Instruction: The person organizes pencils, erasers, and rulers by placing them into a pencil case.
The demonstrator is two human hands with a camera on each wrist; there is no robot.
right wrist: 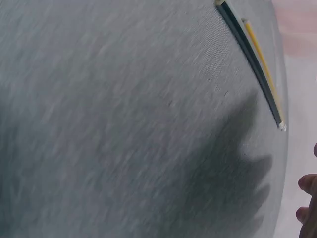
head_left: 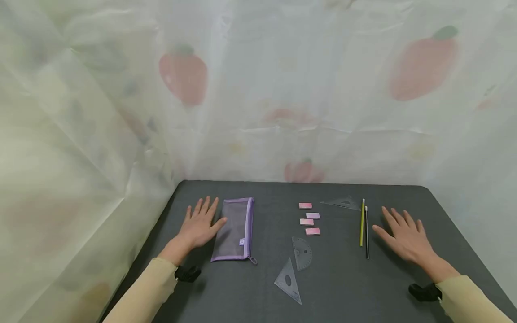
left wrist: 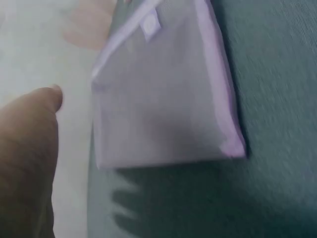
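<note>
So both hands are flat with fingers spread, gripping nothing. The left hand (head_left: 200,225) rests on the grey table (head_left: 343,282), thumb touching the purple mesh pencil pouch (head_left: 236,229). The right hand (head_left: 404,235) sits just beside the yellow pencil (head_left: 362,222) and black pencil (head_left: 366,232). Four pink erasers (head_left: 309,219) lie mid-table.

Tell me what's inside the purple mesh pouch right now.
The mesh pouch lies flat and looks empty; only dark table shows through it. The left hand's thumb touches its edge.
</note>
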